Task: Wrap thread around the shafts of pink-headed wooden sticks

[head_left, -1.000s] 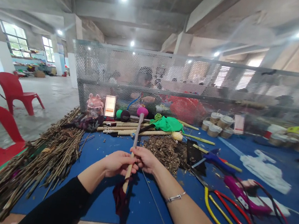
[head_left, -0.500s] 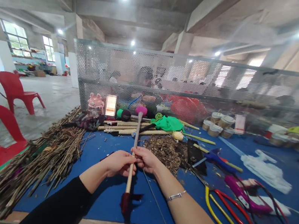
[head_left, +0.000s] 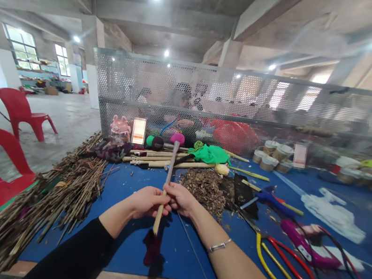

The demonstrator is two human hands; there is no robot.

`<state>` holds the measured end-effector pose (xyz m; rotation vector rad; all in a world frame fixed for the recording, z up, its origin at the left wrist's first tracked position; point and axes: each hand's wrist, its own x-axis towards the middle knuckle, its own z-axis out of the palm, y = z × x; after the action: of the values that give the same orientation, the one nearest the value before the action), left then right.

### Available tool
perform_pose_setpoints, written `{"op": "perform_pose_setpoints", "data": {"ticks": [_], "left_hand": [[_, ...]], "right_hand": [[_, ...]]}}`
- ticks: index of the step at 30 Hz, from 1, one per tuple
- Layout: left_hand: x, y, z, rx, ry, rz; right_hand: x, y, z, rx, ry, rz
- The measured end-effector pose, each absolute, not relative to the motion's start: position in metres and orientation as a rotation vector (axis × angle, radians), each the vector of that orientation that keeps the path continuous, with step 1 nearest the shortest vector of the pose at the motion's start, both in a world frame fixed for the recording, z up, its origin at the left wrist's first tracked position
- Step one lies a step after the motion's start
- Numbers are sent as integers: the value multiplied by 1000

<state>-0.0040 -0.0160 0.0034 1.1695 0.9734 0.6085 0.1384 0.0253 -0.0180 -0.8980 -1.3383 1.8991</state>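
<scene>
A pale wooden stick [head_left: 158, 220] points away from me, its upper length wrapped in greyish material. At its far end sits a round magenta head [head_left: 177, 139], and dark red cloth [head_left: 151, 247] hangs at the near end. My left hand [head_left: 151, 202] and my right hand [head_left: 178, 197] meet at its middle, both with fingers closed around it. Some fingertips hide behind the stick. Below my right hand a thin dark cord [head_left: 194, 245] runs toward the table edge. A heap of brown chips [head_left: 204, 188] lies just beyond the right hand.
Dry twigs [head_left: 66, 191] cover the left side of the blue table [head_left: 122, 262]. Scissors [head_left: 279, 264] with red and yellow handles and a purple-and-white tool [head_left: 311, 246] lie at right. Sticks and green cloth [head_left: 212, 154] lie before a perforated metal screen [head_left: 135, 78]; a person sits behind it.
The stick's near end has swung slightly left, and the dark red cloth has shifted with it. Both hands keep nearly the same place on the stick.
</scene>
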Motion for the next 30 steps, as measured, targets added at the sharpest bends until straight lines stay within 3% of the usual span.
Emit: {"op": "perform_pose_setpoints", "data": {"ticks": [4,9,16,24,30], "left_hand": [[-9,-13,-1,1191,1042,526],[-9,-8,-13,1427,1343,795],[-1,-17,11,1064,1001,695],[-2,-14,-4,1303,1218,723],[-4,-14,6,1096,1004,679]], "right_hand": [[137,24,-19,-959,-1391,1845],[131,25,-22,-1071,-1366,1768],[141,26,-14,-858,-1209,2008],[132,25,-21,-935,-1373,1830],[141,27,-18,-864,-1307,1990]]}}
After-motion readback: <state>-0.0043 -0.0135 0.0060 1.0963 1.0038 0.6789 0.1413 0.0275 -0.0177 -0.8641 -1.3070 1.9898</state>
